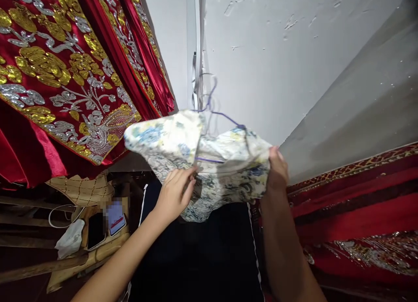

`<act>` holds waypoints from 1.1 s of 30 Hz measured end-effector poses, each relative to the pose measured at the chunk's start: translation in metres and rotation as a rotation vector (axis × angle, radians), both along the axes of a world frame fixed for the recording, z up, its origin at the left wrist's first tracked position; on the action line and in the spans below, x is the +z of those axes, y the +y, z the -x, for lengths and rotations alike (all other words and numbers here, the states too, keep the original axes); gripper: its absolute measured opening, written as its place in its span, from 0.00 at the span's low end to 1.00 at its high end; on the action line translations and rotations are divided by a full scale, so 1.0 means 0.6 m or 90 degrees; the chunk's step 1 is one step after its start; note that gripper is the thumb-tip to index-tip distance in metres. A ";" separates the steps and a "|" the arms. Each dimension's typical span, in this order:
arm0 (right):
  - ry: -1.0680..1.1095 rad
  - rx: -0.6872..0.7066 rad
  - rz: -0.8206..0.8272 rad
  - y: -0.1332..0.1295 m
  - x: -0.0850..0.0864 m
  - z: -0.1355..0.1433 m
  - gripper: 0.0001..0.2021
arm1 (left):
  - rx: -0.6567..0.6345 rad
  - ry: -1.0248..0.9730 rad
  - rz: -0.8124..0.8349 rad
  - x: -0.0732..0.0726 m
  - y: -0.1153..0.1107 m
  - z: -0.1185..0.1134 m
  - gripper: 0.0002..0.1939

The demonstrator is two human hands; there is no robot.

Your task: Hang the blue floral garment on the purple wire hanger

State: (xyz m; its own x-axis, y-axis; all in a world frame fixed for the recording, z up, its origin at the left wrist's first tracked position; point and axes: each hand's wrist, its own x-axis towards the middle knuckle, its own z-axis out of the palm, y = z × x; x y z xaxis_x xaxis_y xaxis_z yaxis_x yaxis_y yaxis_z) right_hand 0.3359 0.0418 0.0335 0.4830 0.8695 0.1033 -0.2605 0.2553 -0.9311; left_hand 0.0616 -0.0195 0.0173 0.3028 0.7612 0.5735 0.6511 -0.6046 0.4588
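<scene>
A white garment with a blue, yellow and green floral print [173,134] hangs on a purple wire hanger [225,115] in the middle of the view. The hanger's lower bar shows inside the open neckline. My left hand [176,191] is closed on the garment's edge, left of centre, thumb and fingers pinched together. At the garment's right end, my right hand [277,167] grips the fabric at the sleeve or shoulder; most of its fingers are hidden behind the cloth. The printed cloth is slightly blurred.
Red cloth with gold and silver sequin flowers [62,71] hangs at left. More red embroidered cloth [359,215] is at right. Below left, a phone with a lit screen [116,217] lies beside a dark phone [96,232] and a white plastic bag [71,239] on wood. A white wall [261,53] stands behind.
</scene>
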 end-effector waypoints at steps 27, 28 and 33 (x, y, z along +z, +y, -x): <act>-0.261 0.328 0.092 -0.095 -0.220 0.136 0.07 | -0.046 -0.073 0.260 -0.124 -0.017 -0.059 0.14; -0.260 0.368 0.100 -0.093 -0.228 0.138 0.07 | -0.041 -0.063 0.258 -0.121 -0.016 -0.058 0.14; -0.318 0.368 0.088 -0.084 -0.249 0.141 0.10 | -0.037 -0.099 0.249 -0.119 -0.018 -0.053 0.13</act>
